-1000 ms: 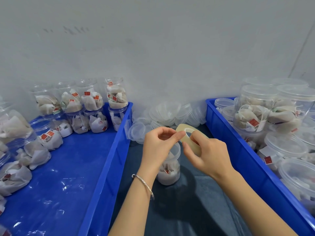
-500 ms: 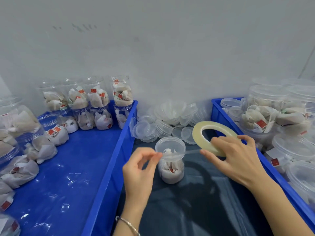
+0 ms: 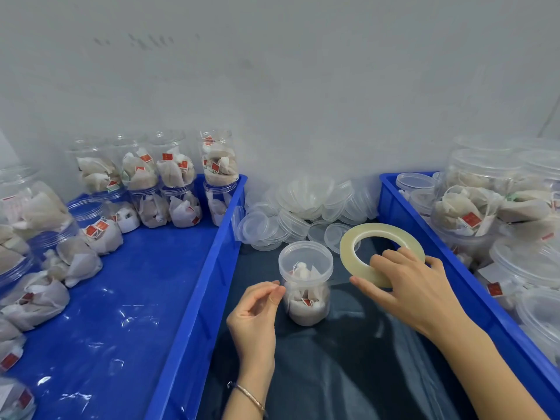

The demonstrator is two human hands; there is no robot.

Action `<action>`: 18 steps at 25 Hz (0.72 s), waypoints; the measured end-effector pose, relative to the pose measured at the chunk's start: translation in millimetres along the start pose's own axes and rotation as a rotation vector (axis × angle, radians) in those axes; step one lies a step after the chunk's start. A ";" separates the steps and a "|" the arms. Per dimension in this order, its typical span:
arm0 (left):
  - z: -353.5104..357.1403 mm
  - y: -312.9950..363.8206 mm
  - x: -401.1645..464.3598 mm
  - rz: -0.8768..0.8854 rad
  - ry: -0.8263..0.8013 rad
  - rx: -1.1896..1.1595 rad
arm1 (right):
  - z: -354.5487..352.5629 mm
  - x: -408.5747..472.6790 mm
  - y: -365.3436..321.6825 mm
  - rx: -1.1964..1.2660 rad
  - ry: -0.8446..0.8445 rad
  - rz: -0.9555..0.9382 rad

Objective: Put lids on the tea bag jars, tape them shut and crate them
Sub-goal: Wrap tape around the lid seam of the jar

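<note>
A small clear jar of tea bags (image 3: pixel 306 286) with its lid on stands on the dark cloth between two blue crates. My left hand (image 3: pixel 254 313) is just left of the jar, thumb and forefinger pinching the free end of clear tape near the jar's side. My right hand (image 3: pixel 406 286) grips a yellowish roll of tape (image 3: pixel 380 253) to the right of the jar, fingers through its hole. The strip between hand and roll is barely visible.
The left blue crate (image 3: pixel 194 313) holds several lidless jars of tea bags (image 3: pixel 175 177). The right blue crate (image 3: pixel 454 268) holds several lidded jars (image 3: pixel 485 192). A pile of loose clear lids (image 3: pixel 303 207) lies against the grey wall behind the jar.
My hands have parted, drawing tape off the roll. The left hand dropped beside the jar; the right hand carried the roll right and down toward the cloth.
</note>
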State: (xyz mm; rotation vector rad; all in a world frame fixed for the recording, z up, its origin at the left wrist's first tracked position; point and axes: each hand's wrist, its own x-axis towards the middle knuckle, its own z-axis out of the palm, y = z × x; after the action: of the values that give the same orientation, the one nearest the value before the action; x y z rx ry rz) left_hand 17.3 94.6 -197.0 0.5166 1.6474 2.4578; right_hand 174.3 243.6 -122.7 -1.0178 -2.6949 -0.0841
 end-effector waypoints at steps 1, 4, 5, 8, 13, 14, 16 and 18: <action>0.5 -0.8 1.7 0.007 -0.007 0.003 | 0.8 1.3 -0.1 0.013 0.014 -0.004; 0.1 -1.7 10.2 0.067 -0.072 0.046 | 1.5 8.9 -1.9 0.080 0.064 -0.027; -0.7 -2.0 14.2 0.078 -0.107 0.060 | 1.5 13.0 -2.5 0.090 0.059 -0.038; -1.9 -0.8 25.9 0.069 -0.210 0.066 | 3.3 28.2 -5.1 0.104 0.003 -0.062; -1.4 -6.4 37.5 0.046 -0.306 0.091 | 10.8 48.3 -10.8 0.166 -0.041 -0.088; -0.9 -8.6 39.9 0.037 -0.317 0.098 | 12.1 50.1 -10.9 0.175 -0.042 -0.091; -0.8 -13.0 45.0 0.017 -0.336 0.092 | 14.1 50.9 -9.7 0.207 -0.046 -0.098; -3.1 -15.3 50.5 -0.018 -0.341 0.037 | 14.9 49.3 -8.5 0.269 -0.072 -0.107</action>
State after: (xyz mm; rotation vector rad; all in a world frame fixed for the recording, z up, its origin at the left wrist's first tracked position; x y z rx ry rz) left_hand -31.9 113.1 -201.7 0.8666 1.5494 2.1786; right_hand 129.9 270.9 -123.9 -0.8104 -2.7278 0.2926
